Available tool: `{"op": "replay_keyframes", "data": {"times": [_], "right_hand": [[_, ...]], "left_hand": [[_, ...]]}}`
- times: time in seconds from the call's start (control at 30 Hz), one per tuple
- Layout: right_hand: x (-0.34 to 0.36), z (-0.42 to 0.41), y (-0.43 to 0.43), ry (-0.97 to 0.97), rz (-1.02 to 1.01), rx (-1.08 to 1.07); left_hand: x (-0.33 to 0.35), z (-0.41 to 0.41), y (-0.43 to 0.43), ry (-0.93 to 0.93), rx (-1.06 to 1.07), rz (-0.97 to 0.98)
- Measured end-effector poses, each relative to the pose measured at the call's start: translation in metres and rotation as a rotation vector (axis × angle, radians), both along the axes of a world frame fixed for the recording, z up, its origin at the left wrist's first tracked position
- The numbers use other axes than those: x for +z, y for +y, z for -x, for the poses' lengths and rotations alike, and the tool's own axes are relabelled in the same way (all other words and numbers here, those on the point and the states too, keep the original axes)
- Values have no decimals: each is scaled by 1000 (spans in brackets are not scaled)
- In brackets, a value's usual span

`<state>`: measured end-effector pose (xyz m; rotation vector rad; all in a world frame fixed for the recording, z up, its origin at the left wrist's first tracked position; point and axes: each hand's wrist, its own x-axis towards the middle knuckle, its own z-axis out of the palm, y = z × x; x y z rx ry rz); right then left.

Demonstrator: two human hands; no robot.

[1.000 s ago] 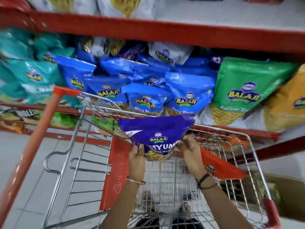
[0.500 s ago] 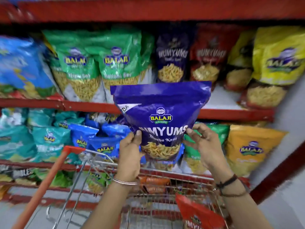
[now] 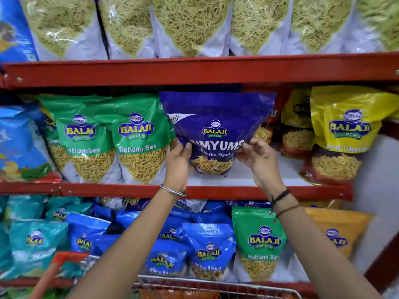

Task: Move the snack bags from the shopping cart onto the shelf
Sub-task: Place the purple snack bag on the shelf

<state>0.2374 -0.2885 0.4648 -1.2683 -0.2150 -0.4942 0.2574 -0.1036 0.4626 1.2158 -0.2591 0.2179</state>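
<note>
Bag's up at the shelf now: half a sec ago the purple snack bag (image 3: 216,130) hung in front of the middle tier, well above the cart; a sec ago it was just clearing the basket. It's now standing on the white middle shelf (image 3: 248,178), in the gap between the green Ratlami Sev bags (image 3: 140,143) at 9 o'clock and the yellow bags (image 3: 345,130) at 3 o'clock. So this one's nearly placed, pending release.

Left hand (image 3: 178,167) pinches the bag's lower-left edge, thumb on the front. Right hand (image 3: 260,162) grips the lower-right edge, fingers curled.

Bag is glossy crinkly film, wide flat top seal, tapering to a clear window showing snack sticks. Base prob. touches the shelf, can't be sure.

Shopping cart (image 3: 216,285) rim, thin wire, sits at 6 o'clock; more red packs inside, blurry.
</note>
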Motion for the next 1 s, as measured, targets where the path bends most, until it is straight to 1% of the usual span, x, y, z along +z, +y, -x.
{"op": "replay_keyframes", "data": {"times": [0.23,0.4,0.47,0.53,0.63,0.7,0.8,0.9,1.0], "right_hand": [[-14,-57,-2,162,-37,-53],[-13,-92,-3,262,-104,-42],[-20,-102,-4,307,-8,-8],[-31,-107,-6,354,152,-8],[-48,-105,-11,413,272,-32],[-50,-98,-9,429,310,-18],[-46,-86,-5,394,315,24],[-41,-75,-5,397,322,53],[-40,-64,-6,402,322,74]], "left_hand": [[-4,-57,-3,185,-1,-84],[-5,-70,-7,167,44,-190],[-16,-74,-4,112,70,-236],[-28,-73,2,40,118,-384],[-39,-70,8,-63,29,-615],[-42,-69,12,-100,-23,-691],[-45,-66,17,-52,-45,-731],[-45,-57,22,-50,-91,-695],[-45,-42,28,-28,-88,-682]]}}
